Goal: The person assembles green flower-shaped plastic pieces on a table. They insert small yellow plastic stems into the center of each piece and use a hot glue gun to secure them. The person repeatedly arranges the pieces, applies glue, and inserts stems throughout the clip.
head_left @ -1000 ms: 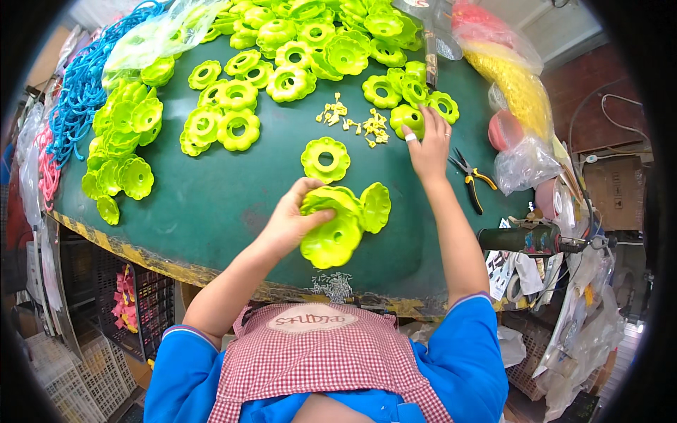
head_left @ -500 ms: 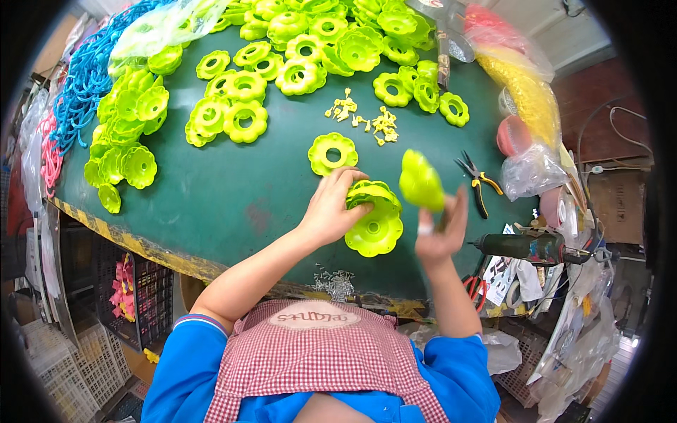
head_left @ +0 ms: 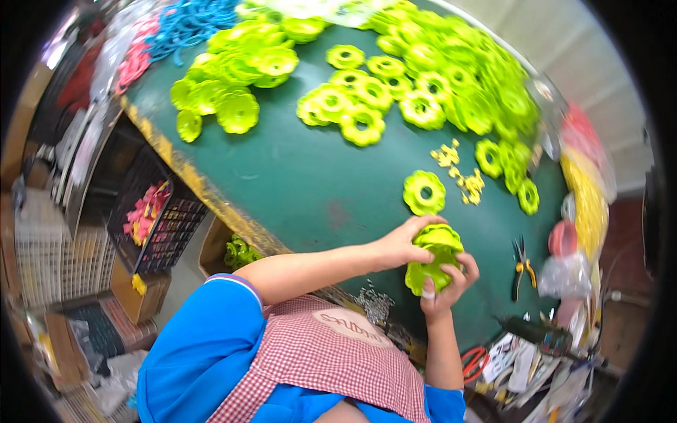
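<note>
Lime-green plastic flower-shaped cups (head_left: 438, 266), nested together, are between my two hands near the table's front edge. My left hand (head_left: 400, 247) grips their upper left side, its thumb over the rim. From the right, my right hand (head_left: 451, 285) closes on the lower part, with the thumb in front and the fingers curled over the right rim. Part of the cups is hidden by my fingers. Just beyond my left hand lies a single green flower ring (head_left: 424, 181) with a round hole.
Yellow small parts (head_left: 462, 176), piles of green flower pieces (head_left: 479, 84) and stacked green cups (head_left: 236, 113) lie farther back. Pliers (head_left: 522, 271), a dark electric screwdriver (head_left: 539, 333) and red-handled scissors (head_left: 474, 361) are at right. Loose screws (head_left: 374, 304) sit by the front edge.
My right hand has brought a green flower cup leftward onto the piece in my left hand, and now grips there. The whole view has turned and shifted left.
</note>
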`<act>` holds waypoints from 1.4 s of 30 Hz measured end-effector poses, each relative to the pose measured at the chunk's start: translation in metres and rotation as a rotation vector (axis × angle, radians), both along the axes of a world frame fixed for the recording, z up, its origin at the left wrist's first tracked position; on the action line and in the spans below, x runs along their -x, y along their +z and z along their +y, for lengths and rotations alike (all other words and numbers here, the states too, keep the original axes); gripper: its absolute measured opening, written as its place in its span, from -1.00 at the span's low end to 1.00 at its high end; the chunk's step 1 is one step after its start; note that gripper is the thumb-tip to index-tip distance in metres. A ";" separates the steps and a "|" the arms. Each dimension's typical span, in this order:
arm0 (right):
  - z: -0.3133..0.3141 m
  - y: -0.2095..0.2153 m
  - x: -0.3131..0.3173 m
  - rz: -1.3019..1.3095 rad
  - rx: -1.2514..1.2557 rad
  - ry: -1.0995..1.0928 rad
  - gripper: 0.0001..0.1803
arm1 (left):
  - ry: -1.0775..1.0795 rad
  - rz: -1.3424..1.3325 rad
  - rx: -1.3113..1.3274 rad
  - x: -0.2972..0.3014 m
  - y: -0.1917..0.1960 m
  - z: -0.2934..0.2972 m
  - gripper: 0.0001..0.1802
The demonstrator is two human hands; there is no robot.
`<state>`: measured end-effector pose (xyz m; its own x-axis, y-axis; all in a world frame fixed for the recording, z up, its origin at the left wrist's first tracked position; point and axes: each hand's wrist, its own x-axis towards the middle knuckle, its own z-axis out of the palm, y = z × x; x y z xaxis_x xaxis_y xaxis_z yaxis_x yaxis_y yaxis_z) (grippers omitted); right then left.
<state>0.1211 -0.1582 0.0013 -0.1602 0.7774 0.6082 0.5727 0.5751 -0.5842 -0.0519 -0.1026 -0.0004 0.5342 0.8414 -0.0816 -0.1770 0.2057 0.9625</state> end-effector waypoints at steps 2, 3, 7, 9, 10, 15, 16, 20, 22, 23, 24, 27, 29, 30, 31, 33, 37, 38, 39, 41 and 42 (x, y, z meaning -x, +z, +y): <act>0.008 -0.003 0.022 0.308 -0.100 0.079 -0.46 | 0.067 -0.270 0.279 0.013 0.006 -0.006 -0.16; 0.019 0.005 0.039 0.380 -0.113 0.177 -0.39 | 0.110 -0.331 0.358 0.025 0.005 -0.011 -0.20; 0.043 0.051 0.098 0.180 -0.262 0.328 -0.52 | 0.239 -0.619 0.502 0.083 0.022 -0.004 -0.29; 0.050 0.070 0.118 0.164 -0.379 0.353 -0.68 | 0.350 -0.585 0.399 0.137 0.046 0.014 -0.21; 0.055 0.077 0.121 0.140 -0.396 0.342 -0.73 | 0.489 -0.546 0.223 0.165 0.056 0.031 -0.23; 0.081 0.076 0.100 -0.013 -0.178 0.277 -0.68 | 1.448 0.186 -0.646 0.324 0.108 0.168 -0.48; 0.087 0.072 0.096 -0.014 -0.145 0.278 -0.68 | 1.447 0.520 -0.795 0.374 0.102 0.191 -0.33; 0.145 0.054 0.082 -0.074 -0.084 0.183 -0.60 | 1.205 1.339 -0.259 0.499 0.047 0.245 0.03; 0.196 0.038 0.057 -0.096 -0.078 0.061 -0.58 | 1.153 1.230 -0.347 0.509 0.041 0.255 0.01; 0.224 0.031 0.039 -0.156 -0.072 -0.070 -0.55 | 1.163 1.228 -0.389 0.489 0.038 0.256 0.00; 0.252 0.023 0.016 -0.210 -0.062 -0.202 -0.52 | 1.222 1.259 -0.459 0.454 0.041 0.254 -0.07; 0.328 0.008 -0.032 -0.347 -0.072 -0.449 -0.33 | 1.312 1.387 -0.944 0.354 0.072 0.241 -0.31; 0.356 0.004 -0.039 -0.433 -0.036 -0.482 -0.23 | 1.117 1.169 -1.131 0.283 0.083 0.230 -0.50; 0.359 0.007 -0.030 -0.454 0.106 -0.492 -0.23 | 1.022 1.055 -1.146 0.249 0.085 0.224 -0.60; 0.360 0.018 -0.017 -0.478 0.249 -0.499 -0.22 | 0.877 1.026 -1.170 0.221 0.083 0.222 -0.66; 0.357 0.035 -0.007 -0.470 0.507 -0.454 -0.29 | 0.632 0.857 -1.145 0.158 0.066 0.224 -0.74; 0.347 0.012 -0.027 -0.318 0.355 -0.384 -0.43 | 0.557 1.008 -1.203 0.039 0.038 0.239 -0.71; 0.342 0.017 -0.026 -0.221 0.304 -0.396 -0.47 | 0.629 1.074 -1.183 0.024 0.027 0.249 -0.64; 0.338 0.025 -0.026 -0.126 0.257 -0.408 -0.50 | 0.567 1.141 -1.100 0.011 0.025 0.253 -0.61; 0.336 0.038 -0.036 -0.011 -0.032 -0.389 -0.59 | 0.430 1.254 -1.029 -0.003 0.022 0.255 -0.56; 0.342 0.040 -0.053 0.081 -0.054 -0.398 -0.58 | 0.353 1.296 -1.045 -0.009 0.020 0.252 -0.52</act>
